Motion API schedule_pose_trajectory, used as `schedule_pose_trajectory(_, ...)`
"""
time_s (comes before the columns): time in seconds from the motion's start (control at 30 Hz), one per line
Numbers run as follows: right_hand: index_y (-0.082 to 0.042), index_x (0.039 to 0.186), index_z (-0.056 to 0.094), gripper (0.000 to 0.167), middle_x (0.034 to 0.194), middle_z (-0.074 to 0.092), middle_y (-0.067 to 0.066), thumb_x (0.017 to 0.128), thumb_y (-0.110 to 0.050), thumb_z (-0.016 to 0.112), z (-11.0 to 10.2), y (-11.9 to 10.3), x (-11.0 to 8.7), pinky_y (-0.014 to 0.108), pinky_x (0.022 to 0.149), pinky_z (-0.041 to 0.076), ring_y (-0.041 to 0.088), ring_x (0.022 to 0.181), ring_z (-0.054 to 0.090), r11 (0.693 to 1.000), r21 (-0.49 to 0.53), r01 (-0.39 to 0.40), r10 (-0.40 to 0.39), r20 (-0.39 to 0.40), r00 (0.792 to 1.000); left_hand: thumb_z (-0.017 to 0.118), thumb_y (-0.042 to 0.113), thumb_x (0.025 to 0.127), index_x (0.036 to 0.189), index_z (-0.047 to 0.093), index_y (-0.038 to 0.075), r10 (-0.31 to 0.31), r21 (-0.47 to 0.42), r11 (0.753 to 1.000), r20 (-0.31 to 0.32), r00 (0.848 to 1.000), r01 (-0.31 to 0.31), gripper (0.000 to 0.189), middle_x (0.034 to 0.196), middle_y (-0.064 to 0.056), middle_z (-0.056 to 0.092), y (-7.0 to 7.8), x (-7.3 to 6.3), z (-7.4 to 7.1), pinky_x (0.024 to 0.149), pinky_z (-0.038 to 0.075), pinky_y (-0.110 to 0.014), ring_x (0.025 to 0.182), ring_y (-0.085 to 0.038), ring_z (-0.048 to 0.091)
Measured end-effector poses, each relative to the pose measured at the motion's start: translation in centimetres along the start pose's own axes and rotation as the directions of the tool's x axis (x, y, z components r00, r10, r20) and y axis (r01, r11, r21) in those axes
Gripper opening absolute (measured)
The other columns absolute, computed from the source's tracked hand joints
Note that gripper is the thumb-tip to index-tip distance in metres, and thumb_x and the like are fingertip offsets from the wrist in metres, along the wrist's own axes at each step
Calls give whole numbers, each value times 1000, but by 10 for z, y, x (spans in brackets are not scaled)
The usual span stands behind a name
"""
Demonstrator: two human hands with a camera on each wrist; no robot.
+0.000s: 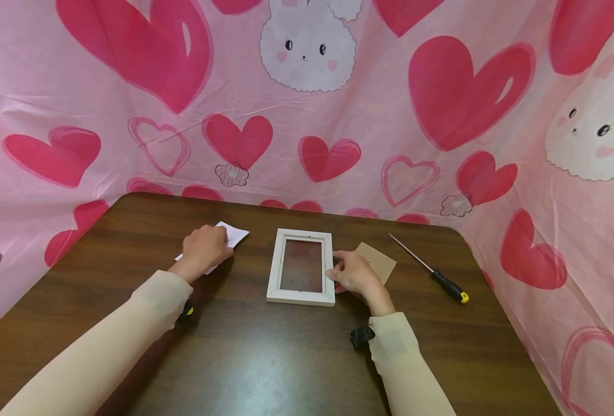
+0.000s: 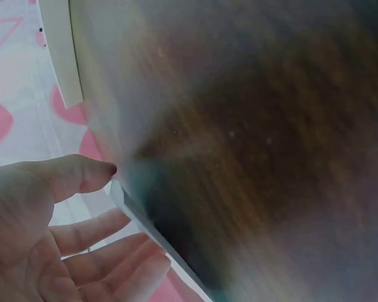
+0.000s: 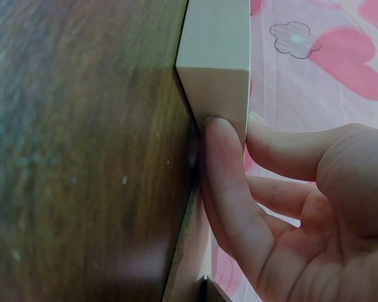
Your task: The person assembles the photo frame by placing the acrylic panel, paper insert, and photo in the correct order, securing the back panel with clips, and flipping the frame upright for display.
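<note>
A white picture frame [image 1: 300, 298] lies flat on the dark wooden table, with a dull reddish-brown panel inside it. My right hand [image 1: 356, 273] holds its right side; in the right wrist view the thumb is on the upper face of the frame [image 3: 214, 38] and a finger presses its outer side. To the left, my left hand [image 1: 204, 249] grips a white sheet of paper [image 1: 236, 232], covering much of it. The left wrist view has the thumb and fingers at the paper's edge [image 2: 144, 220], with dark shadow beside it.
A tan board [image 1: 377, 260] lies partly behind the right hand. Further right rests a screwdriver [image 1: 444, 284] with a black and yellow handle. A pink cloth [image 1: 286, 115] printed with hearts and rabbits hangs along the table's back and sides.
</note>
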State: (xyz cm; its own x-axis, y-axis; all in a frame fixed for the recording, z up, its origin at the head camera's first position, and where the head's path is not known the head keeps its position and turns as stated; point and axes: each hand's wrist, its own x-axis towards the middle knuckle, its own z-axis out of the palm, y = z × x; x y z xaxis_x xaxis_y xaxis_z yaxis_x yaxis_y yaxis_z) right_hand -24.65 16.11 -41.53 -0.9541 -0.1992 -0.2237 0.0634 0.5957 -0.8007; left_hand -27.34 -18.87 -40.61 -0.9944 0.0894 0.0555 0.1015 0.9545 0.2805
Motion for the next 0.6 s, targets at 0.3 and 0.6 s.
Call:
schedule_pose_trajectory(0.3,7,154,47,60,91,64,15,100,-1,70,1,-1,-1,38,65,64,23,64,71,1000,-3,-15,15,-6,1000,68,23,91,77,74,7,-13,-26,1000,2,1000,13,21,83,-20,70,3,2,-1,63,55,-54,72,-37,63)
schedule_pose_trajectory(0.6,8,153,47,58,91,64,15,100,0,70,1,0,0,38,64,64,23,65,70,1000,0,-5,5,-2,1000,68,17,96,85,75,0,34,-10,999,-94,995,-35,22,84,-22,72,6,4,-8,64,59,-56,69,-38,64)
